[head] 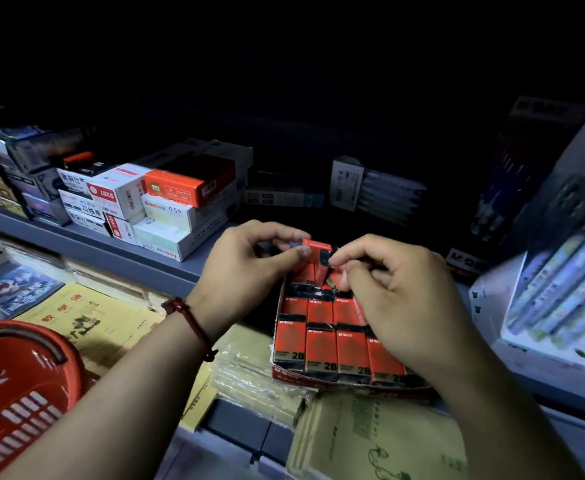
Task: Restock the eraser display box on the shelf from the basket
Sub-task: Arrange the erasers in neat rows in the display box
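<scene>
A red display box (pixel 286 375) of red and black 2B erasers sits at the shelf's front edge, its near rows packed tight. My left hand (pixel 249 265) pinches an upright red eraser (pixel 315 251) over the box's far end. My right hand (pixel 398 289) hovers over the box's right side, its fingertips closed on the same eraser's right edge, and it hides the erasers beneath. The red plastic basket (pixel 17 386) stands at the lower left; its contents are out of sight.
Stacked white and orange stationery boxes (pixel 166 202) fill the shelf to the left of the hands. Pen packs (pixel 374 192) lie behind in the dark. Blister-packed pens (pixel 568 292) hang on a pegboard at right. Yellow notebooks (pixel 86 320) and wrapped stacks lie below.
</scene>
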Tool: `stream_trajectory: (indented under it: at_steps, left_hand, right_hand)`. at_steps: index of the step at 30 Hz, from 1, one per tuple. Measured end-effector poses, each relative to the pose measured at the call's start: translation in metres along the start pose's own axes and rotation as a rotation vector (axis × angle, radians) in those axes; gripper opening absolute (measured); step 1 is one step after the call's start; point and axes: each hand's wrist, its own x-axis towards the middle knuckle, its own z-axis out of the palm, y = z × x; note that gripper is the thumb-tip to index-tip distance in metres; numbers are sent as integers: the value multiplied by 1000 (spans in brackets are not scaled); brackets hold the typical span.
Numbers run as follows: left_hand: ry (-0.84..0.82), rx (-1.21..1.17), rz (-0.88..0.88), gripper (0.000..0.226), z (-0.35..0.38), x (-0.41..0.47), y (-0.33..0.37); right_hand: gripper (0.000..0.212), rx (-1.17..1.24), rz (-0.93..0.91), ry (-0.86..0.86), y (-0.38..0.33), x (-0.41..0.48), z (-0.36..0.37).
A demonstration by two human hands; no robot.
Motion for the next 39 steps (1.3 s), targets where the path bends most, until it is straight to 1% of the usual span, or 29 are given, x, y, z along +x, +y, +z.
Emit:
stream_trajectory:
  at_steps: [2,4,7,10,14,16,18,20,23,25,32,36,38,39]
  left_hand:
    - [45,11,12,12,3,-1,0]
    - [65,-49,1,9,2,-4,3]
    - [13,-265,-52,11,-4,-8,11]
    - [-54,-329,-45,12,-9,-12,14]
    - [-132,-326,-28,24,-10,-17,14]
    - [-172,-330,-27,28,-12,-18,12]
    - [-225,-343,-29,29,-12,-19,14]
    - [-294,-306,-28,31,-12,-21,15]
    - [-352,-230,-17,22,-14,-21,14]
    - [-316,-199,-11,27,-16,-22,13]
    - [-182,-132,-1,26,-10,-22,8]
    - [-91,-155,-14,20,-1,-21,7]
    - [-52,-134,-12,15,4,-18,4]
    - [-46,-109,-10,16,5,-17,2]
  right_hand:
    - [24,18,3,6,1,0,0]
    - [23,28,0,6,1,-1,0]
    - [18,41,-3,11,2,-1,1]
    - [10,66,-10,33,2,0,2]
    - [4,124,-15,83,0,1,-2]
    - [7,179,10,105,-1,1,-4]
    - [9,236,29,99,-1,2,-5]
    - [7,246,19,80,-1,2,-5]
    - [7,241,3,60,0,1,-6]
    - [9,190,-4,10,1,0,-5]
    - [10,-62,-51,-153,0,1,-3]
    - [9,-169,-76,-148,-1,0,-1]
    - [10,-193,-65,-144,-1,0,1]
    - [12,-201,-63,-143,-1,0,2]
